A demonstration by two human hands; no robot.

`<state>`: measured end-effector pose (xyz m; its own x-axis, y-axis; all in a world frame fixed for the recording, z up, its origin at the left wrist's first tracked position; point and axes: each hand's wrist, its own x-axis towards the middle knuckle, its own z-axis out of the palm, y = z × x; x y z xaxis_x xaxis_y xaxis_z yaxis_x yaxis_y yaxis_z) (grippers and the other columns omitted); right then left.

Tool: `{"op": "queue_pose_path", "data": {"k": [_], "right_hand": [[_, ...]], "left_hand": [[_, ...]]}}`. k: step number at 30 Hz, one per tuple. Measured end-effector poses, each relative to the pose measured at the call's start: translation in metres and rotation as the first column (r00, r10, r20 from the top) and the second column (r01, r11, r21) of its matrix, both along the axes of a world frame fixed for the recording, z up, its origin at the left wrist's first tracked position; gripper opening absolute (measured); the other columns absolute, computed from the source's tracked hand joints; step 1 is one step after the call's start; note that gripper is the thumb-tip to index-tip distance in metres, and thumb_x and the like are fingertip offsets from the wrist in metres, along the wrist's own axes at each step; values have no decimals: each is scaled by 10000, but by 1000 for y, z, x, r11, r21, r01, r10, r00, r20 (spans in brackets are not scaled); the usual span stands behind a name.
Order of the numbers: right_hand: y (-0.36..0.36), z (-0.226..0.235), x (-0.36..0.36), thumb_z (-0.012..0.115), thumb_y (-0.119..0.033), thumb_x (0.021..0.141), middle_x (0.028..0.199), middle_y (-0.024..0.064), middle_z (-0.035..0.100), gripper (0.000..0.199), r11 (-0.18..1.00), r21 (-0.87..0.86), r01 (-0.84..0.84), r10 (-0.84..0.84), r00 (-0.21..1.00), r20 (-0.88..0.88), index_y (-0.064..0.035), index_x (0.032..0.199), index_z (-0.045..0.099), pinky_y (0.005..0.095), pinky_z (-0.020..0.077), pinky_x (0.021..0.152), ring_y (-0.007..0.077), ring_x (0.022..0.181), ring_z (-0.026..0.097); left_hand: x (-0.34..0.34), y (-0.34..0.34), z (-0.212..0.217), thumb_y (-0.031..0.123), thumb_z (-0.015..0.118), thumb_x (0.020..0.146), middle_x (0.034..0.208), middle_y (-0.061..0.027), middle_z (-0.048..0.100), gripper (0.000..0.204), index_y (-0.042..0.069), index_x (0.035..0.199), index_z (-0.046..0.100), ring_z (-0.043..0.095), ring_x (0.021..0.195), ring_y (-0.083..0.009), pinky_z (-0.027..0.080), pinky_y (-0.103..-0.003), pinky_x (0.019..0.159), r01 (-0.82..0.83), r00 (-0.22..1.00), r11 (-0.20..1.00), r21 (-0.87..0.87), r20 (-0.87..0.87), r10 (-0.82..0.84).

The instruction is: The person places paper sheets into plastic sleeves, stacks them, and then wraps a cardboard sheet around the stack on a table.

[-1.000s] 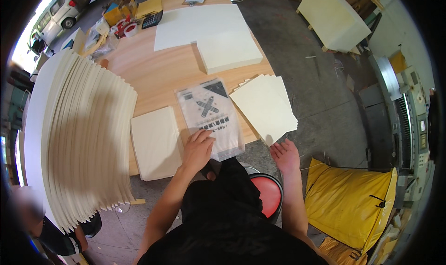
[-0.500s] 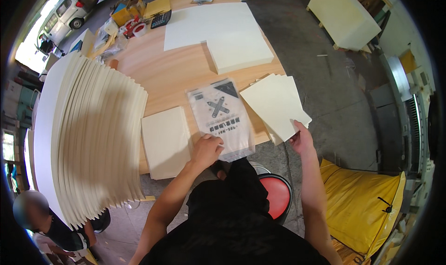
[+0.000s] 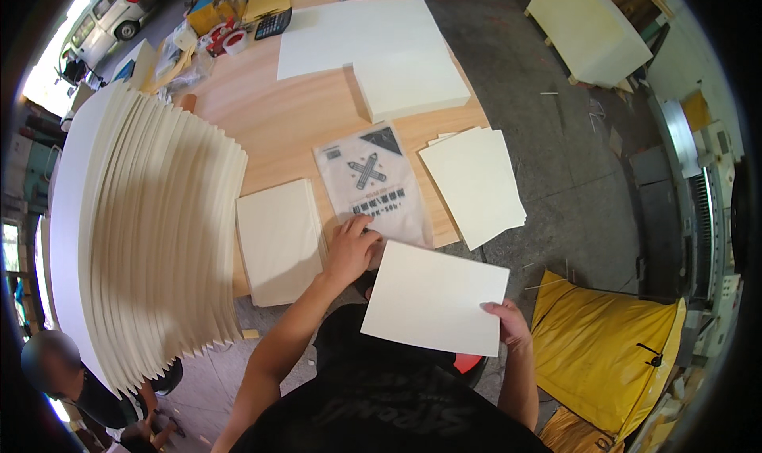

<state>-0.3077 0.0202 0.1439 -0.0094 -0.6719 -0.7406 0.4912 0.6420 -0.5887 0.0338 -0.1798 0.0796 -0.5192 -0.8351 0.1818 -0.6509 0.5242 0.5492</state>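
Observation:
My right hand [image 3: 510,324] grips a stack of cream paper sheets [image 3: 436,298] by its right edge, thumb on top. The paper is tilted in front of my body, its upper left corner beside the near end of a clear printed plastic bag [image 3: 377,171]. That bag lies flat on the table, with crossed pencils and dark lettering on it. At its near left edge my left hand [image 3: 353,251] has its fingers curled in, closed on the plastic; the fingertips are partly hidden. Right of the bag rests a slightly fanned pile of cream sheets [image 3: 475,185].
A squared paper pile [image 3: 279,239] sits left of the bag, beside a tall bowed stack of paper [image 3: 159,223]. Large white sheets [image 3: 357,36], a calculator [image 3: 274,24] and tape rolls [image 3: 234,42] occupy the far table [image 3: 278,120]. A person [image 3: 103,389] is at lower left.
My right hand has taken paper from the pile on the right and brought it toward my body, near the bag's close end. My left hand stays at the bag's edge.

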Motion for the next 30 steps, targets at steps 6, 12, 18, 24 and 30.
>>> {"op": "queue_pose_path", "data": {"k": [6, 12, 18, 24, 30], "right_hand": [[13, -17, 27, 662, -109, 891, 1064, 115, 715, 316, 995, 51, 89, -94, 991, 93, 50, 1163, 655, 334, 555, 851, 198, 922, 697], [7, -16, 20, 632, -151, 909, 1056, 141, 712, 349, 997, 40, 68, -71, 995, 70, 65, 1183, 637, 345, 581, 792, 219, 882, 707], [7, -18, 29, 625, -184, 926, 1058, 145, 710, 367, 982, 36, 187, -190, 969, 158, 77, 1183, 624, 348, 587, 800, 233, 876, 710], [23, -28, 62, 605, -220, 963, 1115, 125, 700, 425, 938, 86, 335, -346, 902, 259, 43, 1292, 551, 338, 594, 840, 224, 962, 707], [28, -35, 83, 602, -251, 980, 1358, 145, 590, 557, 951, 49, 305, -306, 906, 293, 13, 1438, 428, 395, 481, 1064, 275, 1219, 600]], "left_hand": [[-5, -9, -6, 159, 709, 821, 1209, -87, 581, 155, 54, 925, 662, 536, 1206, -303, 453, -478, 916, -26, 993, 1000, -11, 118, 27], [-33, -2, 5, 190, 715, 797, 1145, -86, 560, 295, 63, 1041, 610, 535, 1133, -285, 446, -456, 887, -150, 936, 984, -99, 306, 173], [-14, -1, 0, 126, 717, 736, 1245, -141, 539, 490, 34, 1203, 601, 497, 1208, -335, 416, -478, 982, -86, 965, 995, -46, 246, 95], [9, 24, 15, 140, 690, 784, 1404, -222, 467, 583, 9, 1337, 557, 495, 1254, -379, 435, -488, 1012, -385, 894, 921, -65, 224, 389], [14, 17, 8, 187, 686, 887, 1133, -183, 627, 317, 2, 1124, 585, 674, 828, -325, 549, -414, 691, -524, 840, 698, 488, 161, 518]]}}
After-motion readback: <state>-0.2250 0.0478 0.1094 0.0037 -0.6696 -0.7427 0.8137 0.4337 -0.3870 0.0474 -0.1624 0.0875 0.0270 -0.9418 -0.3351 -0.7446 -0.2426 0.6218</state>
